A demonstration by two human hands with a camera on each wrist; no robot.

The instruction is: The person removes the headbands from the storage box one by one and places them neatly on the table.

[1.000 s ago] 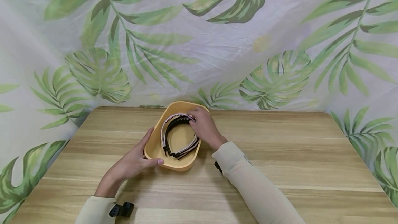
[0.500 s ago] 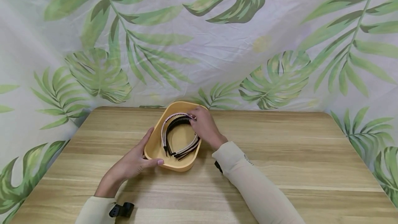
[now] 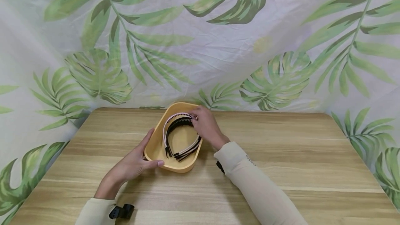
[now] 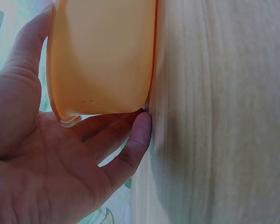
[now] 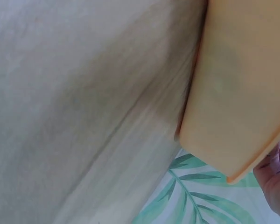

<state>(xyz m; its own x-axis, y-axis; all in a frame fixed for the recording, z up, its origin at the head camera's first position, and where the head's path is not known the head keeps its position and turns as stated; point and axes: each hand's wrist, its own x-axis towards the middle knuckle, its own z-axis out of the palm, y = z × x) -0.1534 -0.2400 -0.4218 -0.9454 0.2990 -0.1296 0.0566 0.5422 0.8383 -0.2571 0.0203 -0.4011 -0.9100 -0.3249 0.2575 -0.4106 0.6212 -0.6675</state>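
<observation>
A yellow plastic bin (image 3: 157, 139) stands turned at an angle on the table. Inside it lie several nested headbands: a pale toothed one (image 3: 164, 130) and black ones (image 3: 179, 122), their tips toward the near side. My left hand (image 3: 132, 162) grips the bin's near left corner. In the left wrist view, the left thumb lies along the rim while the fingers (image 4: 140, 135) curl round the side, low by the tabletop. My right hand (image 3: 206, 126) reaches over the bin's right rim and pinches the pale headband at its upper right; the fingertips are partly hidden.
The wood-grain table (image 3: 281, 155) spreads around the bin, its back edge just behind it. A leaf-print cloth (image 3: 218, 55) hangs along that edge. Black wrist cameras are worn at both cuffs, the left one (image 3: 122, 211) showing plainly.
The headbands have shifted very slightly to the right inside the bin, along with my right hand. My left hand and the bin have stayed in place.
</observation>
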